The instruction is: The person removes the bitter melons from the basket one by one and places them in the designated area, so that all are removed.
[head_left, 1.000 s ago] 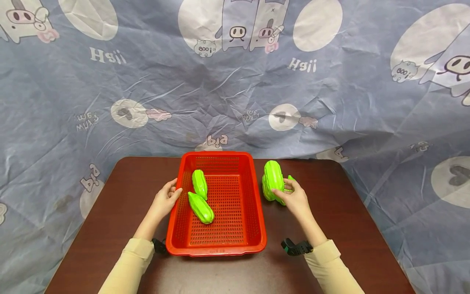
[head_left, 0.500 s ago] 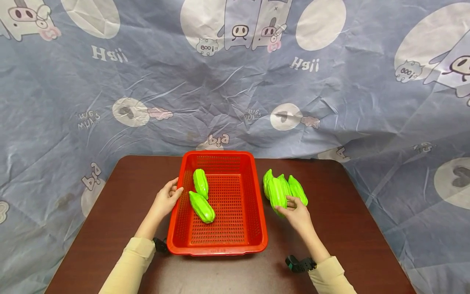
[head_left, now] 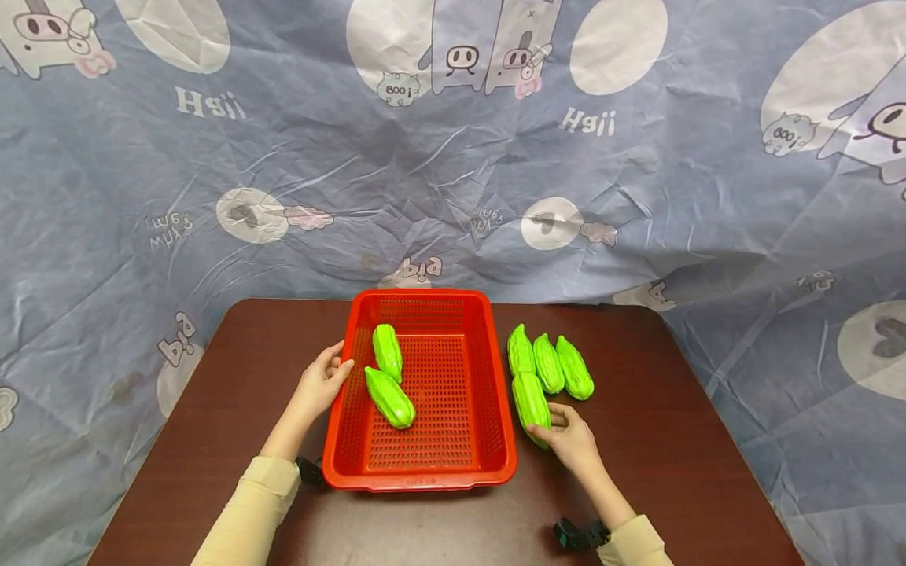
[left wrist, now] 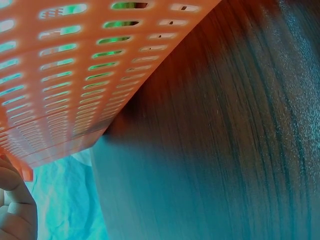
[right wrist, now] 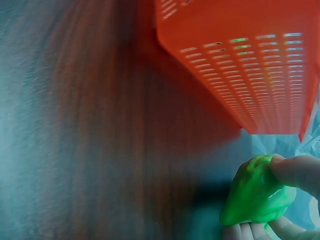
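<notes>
A red perforated plastic basket (head_left: 419, 483) stands mid-table in the head view, with two ribbed green bitter melons (head_left: 391, 399) lying at its left side. My left hand (head_left: 324, 379) grips the basket's left rim; in the left wrist view the curled fingers (left wrist: 17, 200) show at the corner. Right of the basket, my right hand (head_left: 569, 440) holds a bitter melon (head_left: 531, 405) between thumb and fingers. The right wrist view shows this melon (right wrist: 257, 192) end-on, with a dark shadow on the table beside it. Its far end meets another bitter melon (head_left: 521, 351).
Two more bitter melons, one in the middle (head_left: 548, 364) and one on the right (head_left: 575, 369), lie behind my right hand. The dark wooden table (head_left: 283, 330) ends at a blue cartoon-print cloth (head_left: 318, 181) hanging behind it. A black wrist strap (head_left: 580, 536) sits by my right sleeve.
My right hand has drawn the bitter melon back towards me and lowered it, away from over the other melons, which are now uncovered. My left hand and the basket have stayed put.
</notes>
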The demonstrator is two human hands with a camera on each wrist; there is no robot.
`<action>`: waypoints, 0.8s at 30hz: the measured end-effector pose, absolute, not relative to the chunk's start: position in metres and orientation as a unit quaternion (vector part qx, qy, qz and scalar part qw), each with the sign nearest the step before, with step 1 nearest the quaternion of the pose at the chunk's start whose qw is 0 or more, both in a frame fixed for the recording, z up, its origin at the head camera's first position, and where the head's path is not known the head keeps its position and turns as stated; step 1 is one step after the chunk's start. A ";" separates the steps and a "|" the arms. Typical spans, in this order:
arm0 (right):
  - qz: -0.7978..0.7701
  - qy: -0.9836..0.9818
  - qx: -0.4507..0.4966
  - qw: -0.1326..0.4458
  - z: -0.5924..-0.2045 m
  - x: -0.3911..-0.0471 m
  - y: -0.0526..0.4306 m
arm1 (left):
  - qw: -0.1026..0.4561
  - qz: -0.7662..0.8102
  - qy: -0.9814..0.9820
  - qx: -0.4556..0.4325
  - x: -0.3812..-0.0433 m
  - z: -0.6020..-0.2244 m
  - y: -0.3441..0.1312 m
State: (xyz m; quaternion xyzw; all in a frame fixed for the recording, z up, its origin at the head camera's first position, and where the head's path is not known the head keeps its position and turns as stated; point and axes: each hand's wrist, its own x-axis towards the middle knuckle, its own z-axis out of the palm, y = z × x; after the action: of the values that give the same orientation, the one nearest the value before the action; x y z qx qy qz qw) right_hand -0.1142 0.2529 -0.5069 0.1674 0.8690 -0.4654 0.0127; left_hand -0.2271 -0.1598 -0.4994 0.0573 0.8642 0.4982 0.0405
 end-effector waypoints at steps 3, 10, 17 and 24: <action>-0.463 0.870 0.171 0.013 -0.509 -0.112 0.254 | 0.041 0.502 0.862 0.056 -0.227 -0.499 -0.160; -0.454 0.874 0.170 0.022 -0.513 -0.108 0.252 | 0.042 0.499 0.864 0.052 -0.227 -0.498 -0.160; -0.454 0.875 0.166 0.030 -0.519 -0.107 0.251 | 0.044 0.501 0.863 0.048 -0.226 -0.497 -0.159; -0.455 0.874 0.166 0.026 -0.525 -0.108 0.252 | 0.044 0.499 0.864 0.048 -0.226 -0.498 -0.159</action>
State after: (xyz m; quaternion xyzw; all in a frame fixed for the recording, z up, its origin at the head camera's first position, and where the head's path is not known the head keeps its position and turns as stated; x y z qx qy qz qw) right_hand -0.1078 0.2521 -0.5249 0.1656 0.8744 -0.4552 0.0261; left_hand -0.2260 -0.1592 -0.4981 0.0483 0.8640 0.4992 0.0442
